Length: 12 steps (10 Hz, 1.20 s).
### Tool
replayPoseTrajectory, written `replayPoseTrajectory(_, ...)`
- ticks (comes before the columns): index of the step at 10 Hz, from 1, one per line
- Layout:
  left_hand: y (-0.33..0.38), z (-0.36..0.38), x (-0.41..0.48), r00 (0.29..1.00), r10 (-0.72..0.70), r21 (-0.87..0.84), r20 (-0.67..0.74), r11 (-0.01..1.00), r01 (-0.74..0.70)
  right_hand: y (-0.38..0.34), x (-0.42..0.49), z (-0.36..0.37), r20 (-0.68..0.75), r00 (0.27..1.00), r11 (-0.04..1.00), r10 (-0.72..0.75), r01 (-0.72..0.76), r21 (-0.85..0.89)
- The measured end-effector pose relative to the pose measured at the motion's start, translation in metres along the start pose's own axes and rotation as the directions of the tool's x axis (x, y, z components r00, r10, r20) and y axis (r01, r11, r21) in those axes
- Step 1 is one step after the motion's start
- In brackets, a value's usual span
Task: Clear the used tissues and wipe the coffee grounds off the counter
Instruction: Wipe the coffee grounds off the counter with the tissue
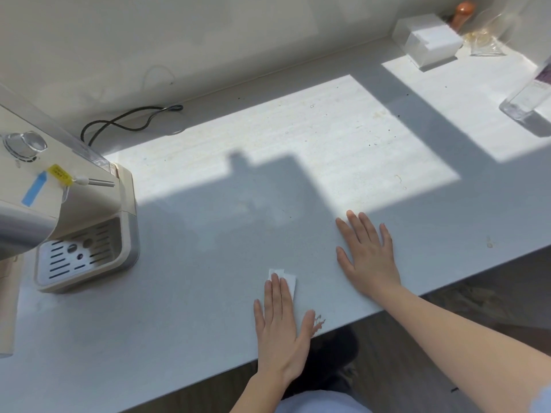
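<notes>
We press our left hand (280,320) flat on a folded tissue (289,280) near the counter's (185,317) front edge, palm down, pinning it rather than gripping it; its far corners show past the fingertips. Our right hand (368,253) lies open and empty on the counter, further back. A small brown smear of grounds (319,321) sits just right of the left thumb, at the edge, so the left hand is nearer and a short sideways sweep should reach it. Dark specks (387,134) dot the sunlit patch beyond. The coffee machine (74,222) stands at left.
</notes>
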<state>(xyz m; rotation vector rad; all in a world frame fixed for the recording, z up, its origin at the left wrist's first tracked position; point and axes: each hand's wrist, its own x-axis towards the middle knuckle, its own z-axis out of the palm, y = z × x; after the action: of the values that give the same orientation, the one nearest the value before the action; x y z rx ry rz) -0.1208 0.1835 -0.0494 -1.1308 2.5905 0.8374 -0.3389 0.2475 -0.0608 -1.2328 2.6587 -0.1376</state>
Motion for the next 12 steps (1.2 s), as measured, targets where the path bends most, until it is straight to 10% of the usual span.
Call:
replayPoseTrajectory(6,-0.109,-0.099,0.132,0.921,-0.355,-0.062,-0.16,0.935,0.35,0.0,0.0,0.003,-0.013,1.0,1.0,0.012,-0.012,-0.014)
replayPoseTrajectory(10,-0.071,-0.129,0.226,0.999,0.044,0.189,0.008,0.981,-0.045,-0.003,0.0,0.007,-0.019,0.999,0.999,0.03,-0.031,-0.042)
replayPoseTrajectory(12,-0.027,-0.109,0.224,0.912,0.372,0.253,0.172,0.878,-0.406,-0.001,0.001,0.006,-0.035,0.999,0.999,0.033,-0.033,0.003)
